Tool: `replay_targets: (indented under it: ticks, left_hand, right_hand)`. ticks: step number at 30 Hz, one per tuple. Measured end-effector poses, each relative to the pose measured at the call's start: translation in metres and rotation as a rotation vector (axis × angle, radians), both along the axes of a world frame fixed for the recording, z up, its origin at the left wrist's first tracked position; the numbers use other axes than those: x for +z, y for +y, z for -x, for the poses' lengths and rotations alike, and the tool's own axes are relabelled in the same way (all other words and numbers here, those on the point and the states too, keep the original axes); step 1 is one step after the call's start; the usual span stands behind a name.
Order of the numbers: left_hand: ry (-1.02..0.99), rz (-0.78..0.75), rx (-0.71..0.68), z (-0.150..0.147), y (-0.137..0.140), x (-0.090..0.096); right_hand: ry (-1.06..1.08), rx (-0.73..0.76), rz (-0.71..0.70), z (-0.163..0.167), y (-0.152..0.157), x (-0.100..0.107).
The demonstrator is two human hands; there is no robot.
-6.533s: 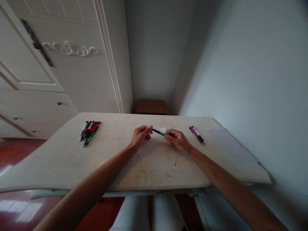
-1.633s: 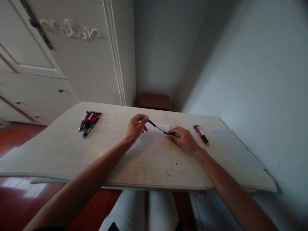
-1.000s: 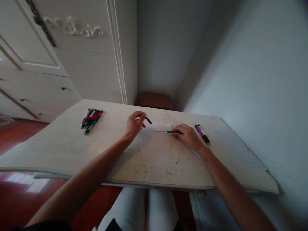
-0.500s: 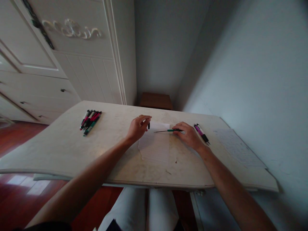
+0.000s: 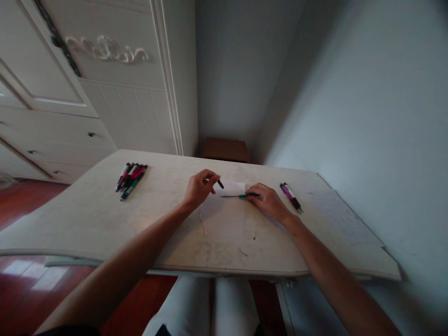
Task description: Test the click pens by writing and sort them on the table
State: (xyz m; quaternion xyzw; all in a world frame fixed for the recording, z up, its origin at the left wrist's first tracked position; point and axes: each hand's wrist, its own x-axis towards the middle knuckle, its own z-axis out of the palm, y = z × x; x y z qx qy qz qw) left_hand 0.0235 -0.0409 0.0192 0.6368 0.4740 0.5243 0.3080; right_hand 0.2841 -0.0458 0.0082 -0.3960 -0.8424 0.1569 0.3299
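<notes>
My left hand (image 5: 203,185) pinches a small black pen piece (image 5: 220,184) between thumb and fingertips, above the top of a white sheet of paper (image 5: 224,214). In my right hand (image 5: 264,199) is a green and black pen (image 5: 242,196), held level by its barrel. A thin dark refill (image 5: 229,196) sticks out of its left end, pointing toward my left hand. The black piece and the refill are apart. Two purple, white and black pens (image 5: 291,198) lie side by side to the right of my right hand.
A pile of several pens (image 5: 131,179), red, black and green, lies at the left of the white table (image 5: 105,224). A written sheet (image 5: 339,214) is by the right wall. Small dark bits (image 5: 254,235) lie near the front edge. A white cabinet (image 5: 140,116) stands behind.
The black piece has tilted from near upright to slanting down to the right. My right hand has shifted slightly left and down with the green pen. The view has moved a little.
</notes>
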Motion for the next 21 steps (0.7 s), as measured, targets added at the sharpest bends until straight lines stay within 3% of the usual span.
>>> replay_targets:
  ticks: [9,21]
  left_hand:
    - [-0.280,0.083,-0.085,-0.0050,-0.0046,0.0079]
    - [-0.350,0.073,-0.007,-0.0026,-0.0034,0.0097]
  right_hand:
    - [-0.094,0.008,0.006,0.0028,-0.0010,0.0027]
    - [0.007,-0.070,0.055,0.0097,-0.0080,0.0014]
